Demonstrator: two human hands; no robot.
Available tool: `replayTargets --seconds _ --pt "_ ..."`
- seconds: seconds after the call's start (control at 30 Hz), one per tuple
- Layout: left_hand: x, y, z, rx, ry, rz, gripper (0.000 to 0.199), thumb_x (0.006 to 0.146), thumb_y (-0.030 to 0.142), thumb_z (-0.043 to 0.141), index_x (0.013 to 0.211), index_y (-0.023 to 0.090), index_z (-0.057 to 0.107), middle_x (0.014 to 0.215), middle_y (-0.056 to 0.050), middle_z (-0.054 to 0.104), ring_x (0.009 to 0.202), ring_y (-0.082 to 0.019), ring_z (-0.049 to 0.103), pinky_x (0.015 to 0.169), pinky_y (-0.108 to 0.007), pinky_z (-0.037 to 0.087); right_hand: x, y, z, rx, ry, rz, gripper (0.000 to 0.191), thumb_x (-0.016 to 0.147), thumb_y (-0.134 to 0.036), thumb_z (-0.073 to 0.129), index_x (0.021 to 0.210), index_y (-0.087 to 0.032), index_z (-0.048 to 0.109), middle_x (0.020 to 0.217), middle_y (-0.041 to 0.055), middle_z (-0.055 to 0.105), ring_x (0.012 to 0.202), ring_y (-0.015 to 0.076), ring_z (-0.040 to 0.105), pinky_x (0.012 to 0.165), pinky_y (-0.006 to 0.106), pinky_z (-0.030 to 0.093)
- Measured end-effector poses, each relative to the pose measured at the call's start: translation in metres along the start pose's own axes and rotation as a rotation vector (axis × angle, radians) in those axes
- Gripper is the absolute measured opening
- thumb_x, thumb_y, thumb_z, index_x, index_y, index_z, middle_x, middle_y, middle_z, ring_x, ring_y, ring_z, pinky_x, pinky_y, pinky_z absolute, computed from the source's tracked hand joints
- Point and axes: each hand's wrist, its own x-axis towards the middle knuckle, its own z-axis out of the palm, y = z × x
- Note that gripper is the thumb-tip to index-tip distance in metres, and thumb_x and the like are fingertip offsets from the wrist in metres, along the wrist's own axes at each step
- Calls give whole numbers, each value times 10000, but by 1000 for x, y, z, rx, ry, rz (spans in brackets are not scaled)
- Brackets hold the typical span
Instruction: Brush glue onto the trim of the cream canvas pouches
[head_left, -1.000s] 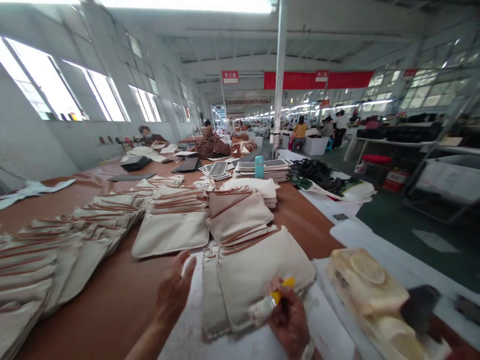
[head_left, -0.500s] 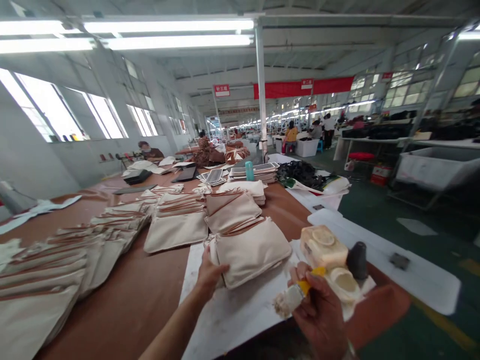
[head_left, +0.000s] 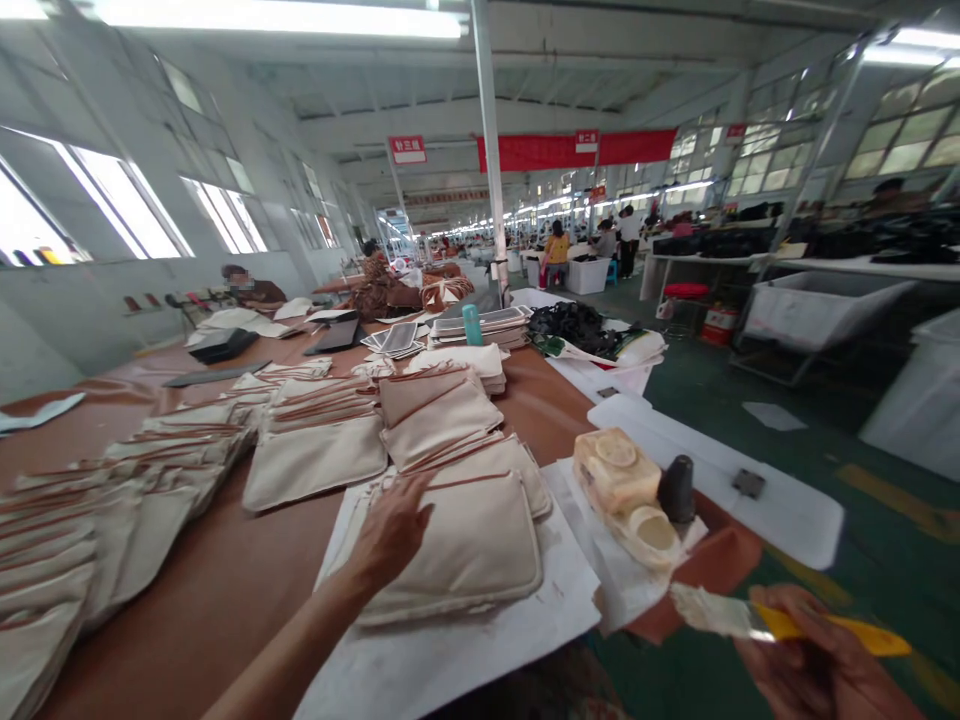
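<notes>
Canvas pouches (head_left: 450,550) lie stacked on a white board (head_left: 450,665) atop the brown surface (head_left: 202,540). The left hand (head_left: 390,530) is spread open, resting on the top pouch. The right hand (head_left: 817,665) clenches a yellow-handled brush (head_left: 780,622) out past the surface's edge, with open room above the green floor (head_left: 675,670), right of a crusted tub (head_left: 615,475).

Red hanging signs (head_left: 407,150) above the work floor carry Chinese characters, too small to read with certainty.
</notes>
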Motion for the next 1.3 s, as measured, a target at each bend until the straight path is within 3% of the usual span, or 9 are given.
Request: replayTargets --seconds 0.07,0.17,0.3,0.43,0.57,0.73,0.97,1.1,1.3 --pt "26 41 17 -14 -128 92 407 979 279 464 1377 240 540 1435 -83 560 1311 -241 509 1124 -377 361 0 -7 5 52 148 87 410 499 -336 930 721 -191 618 498 -76 375 364 28 280 343 140 375" --pt "63 79 43 -18 -193 51 379 967 296 487 1321 225 601 1304 -106 642 1228 -259 566 1073 -393 386 -2 -14 12 60 242 108 441 473 -312 938 746 -195 612 527 -84 370 400 19 284 436 145 468" --pt "101 84 66 -17 -268 -63 333 958 369 480 1063 184 737 1071 -151 704 1061 -295 644 901 -392 458 -6 -13 14 -46 226 35 428 531 -348 944 735 -183 606 539 -66 379 423 35 297 411 144 421" --pt "115 76 59 -96 -379 -37 246 869 334 581 927 197 777 906 -87 737 870 -234 680 712 -278 449 -3 -11 18 -144 168 -100 408 607 -399 917 707 -173 592 555 -36 415 450 57 335 379 138 324" --pt "107 75 39 -192 -381 26 232 856 318 581 926 203 769 873 -36 730 822 -196 661 678 -249 427 16 -15 19 -428 43 -368 309 818 -456 779 827 -188 625 565 -22 465 484 107 414 413 179 346" --pt "84 79 24 -227 -151 156 231 934 313 499 941 205 703 969 -55 691 905 -207 629 772 -284 433 60 -13 14 -1121 16 -797 342 930 -524 604 860 -192 647 697 42 624 584 191 564 542 291 441" --pt "49 98 -1 -9 -53 232 234 1004 329 448 936 208 636 876 -41 697 825 -218 638 825 -347 399 105 25 23 -1360 -163 -792 386 927 -528 534 760 -197 640 655 54 645 616 230 607 648 340 426" --pt "31 108 -20 78 12 251 234 1004 351 477 993 238 682 856 -41 688 831 -227 626 846 -366 377 99 23 19 -1396 -141 -791 411 953 -542 509 799 -187 649 670 62 650 631 235 611 628 336 435" --pt "20 121 -32 140 -71 184 190 988 313 516 915 237 674 862 -44 677 869 -245 622 719 -330 378 79 5 9 -1391 -148 -836 412 982 -532 499 816 -186 649 722 55 666 641 218 629 612 311 461"
